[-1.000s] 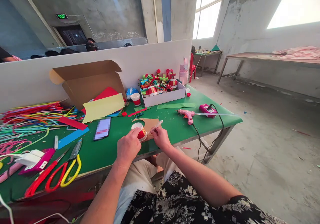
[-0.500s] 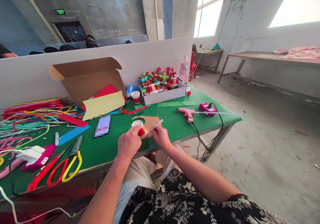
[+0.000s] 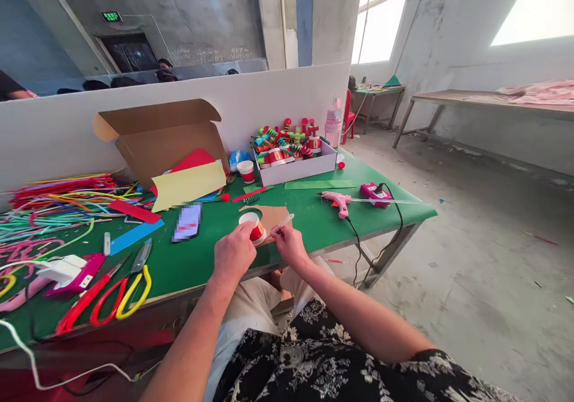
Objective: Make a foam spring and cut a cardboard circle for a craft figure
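My left hand (image 3: 234,251) grips a small red and white paper cup (image 3: 256,232) by its near left side, close to the table's front edge. The cup stands tilted slightly, its white mouth showing. A thin, pale pen-like stick (image 3: 284,222) is pinched in my right hand (image 3: 289,243), just right of the cup. Under and behind the cup lies a piece of brown cardboard (image 3: 271,215) with a curved cut-out. The tip of the stick near the cup is too small to make out.
A pink glue gun (image 3: 337,201) and its corded pink box (image 3: 375,195) lie right. Behind stand a white box (image 3: 298,173) of cup figures and another cup (image 3: 246,171). Left are a phone (image 3: 187,221), pliers (image 3: 140,258), red-handled cutters (image 3: 85,303) and pipe cleaners (image 3: 67,198).
The whole view has shifted slightly, so the table items appear a little further right. Both hands keep their hold on the cup and the stick, with barely any movement between them.
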`<state>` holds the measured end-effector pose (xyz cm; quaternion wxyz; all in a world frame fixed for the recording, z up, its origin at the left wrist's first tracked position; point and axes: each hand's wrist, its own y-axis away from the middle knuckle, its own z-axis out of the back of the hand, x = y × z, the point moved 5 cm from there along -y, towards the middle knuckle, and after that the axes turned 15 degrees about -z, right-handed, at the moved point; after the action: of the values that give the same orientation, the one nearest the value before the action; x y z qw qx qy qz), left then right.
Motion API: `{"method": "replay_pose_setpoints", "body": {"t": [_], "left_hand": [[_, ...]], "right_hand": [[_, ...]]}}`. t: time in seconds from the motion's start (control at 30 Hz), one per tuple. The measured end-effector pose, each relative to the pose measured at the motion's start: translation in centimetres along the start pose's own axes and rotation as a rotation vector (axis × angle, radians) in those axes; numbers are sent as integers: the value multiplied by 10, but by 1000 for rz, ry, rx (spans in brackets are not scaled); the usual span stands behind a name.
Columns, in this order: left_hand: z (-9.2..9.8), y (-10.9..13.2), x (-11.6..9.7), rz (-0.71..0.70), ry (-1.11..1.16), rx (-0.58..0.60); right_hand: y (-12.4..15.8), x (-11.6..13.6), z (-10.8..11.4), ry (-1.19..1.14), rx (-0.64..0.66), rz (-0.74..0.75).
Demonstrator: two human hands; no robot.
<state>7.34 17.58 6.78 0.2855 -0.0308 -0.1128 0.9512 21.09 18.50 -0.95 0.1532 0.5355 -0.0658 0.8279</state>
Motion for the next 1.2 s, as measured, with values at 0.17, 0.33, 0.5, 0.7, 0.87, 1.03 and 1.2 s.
{"method": "replay_pose_setpoints", "body": {"t": [0.17, 0.33, 0.5, 0.7, 0.87, 1.03, 1.2], "left_hand": [[0, -1, -1, 7, 26, 21], [2, -3, -2, -8, 81, 0], [2, -4, 0, -6, 139, 15], [0, -5, 1, -34, 157, 9], [3, -6, 4, -51, 151, 35], [1, -9, 8, -38, 136, 79], [-1, -9, 9, -38, 129, 75]], "right_hand": [[0, -2, 0, 23, -10, -14], [0, -2, 3, 67, -34, 31], [1, 2, 6, 85, -10, 66], [0, 2, 8, 77, 54, 34], [2, 4, 7, 52, 116, 9], [2, 4, 5, 20, 89, 59], [3, 4, 5, 14, 57, 102]]}}
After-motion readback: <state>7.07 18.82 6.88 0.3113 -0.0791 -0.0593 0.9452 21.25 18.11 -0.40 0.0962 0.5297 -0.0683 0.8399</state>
